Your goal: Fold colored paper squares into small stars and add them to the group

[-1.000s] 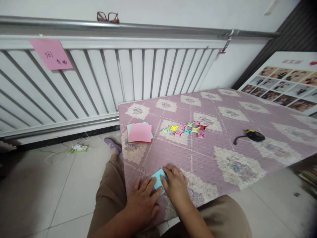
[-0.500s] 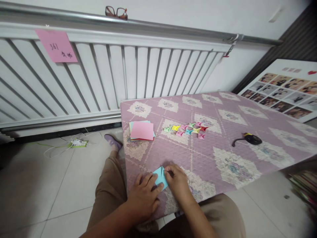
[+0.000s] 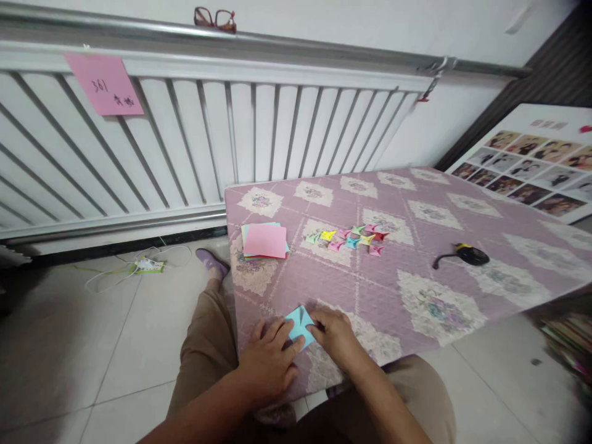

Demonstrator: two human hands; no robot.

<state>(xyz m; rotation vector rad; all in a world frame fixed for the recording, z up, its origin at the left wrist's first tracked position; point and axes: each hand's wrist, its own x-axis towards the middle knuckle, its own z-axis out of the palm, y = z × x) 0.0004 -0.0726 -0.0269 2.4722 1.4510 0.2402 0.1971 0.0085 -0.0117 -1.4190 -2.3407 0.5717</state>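
Note:
A small light-blue folded paper (image 3: 300, 325) lies on the cloth-covered table (image 3: 319, 280) near its front edge, with a slit-like fold at its top. My left hand (image 3: 271, 357) rests flat with fingers spread, its fingertips pressing the paper's left and lower side. At the right edge, the thumb and forefinger of my right hand (image 3: 333, 335) pinch the paper; its other fingers are curled under and partly hidden. Beyond the hands sits a row of several small folded paper pieces (image 3: 352, 243) in pink, green, yellow, blue and red. A stack of coloured paper sheets (image 3: 265, 240), pink on top, is at the left.
A black object with a thin handle (image 3: 469, 254) lies on the table's right part. Behind stands a white radiator (image 3: 263, 129), with eyeglasses (image 3: 215, 20) on its pipe and a pink note (image 3: 106, 86). A power strip with cables (image 3: 150, 265) is on the floor.
My right fingers have shifted slightly down along the paper's right edge, uncovering its upper corner. The left hand stays nearly still. The view has tilted a little.

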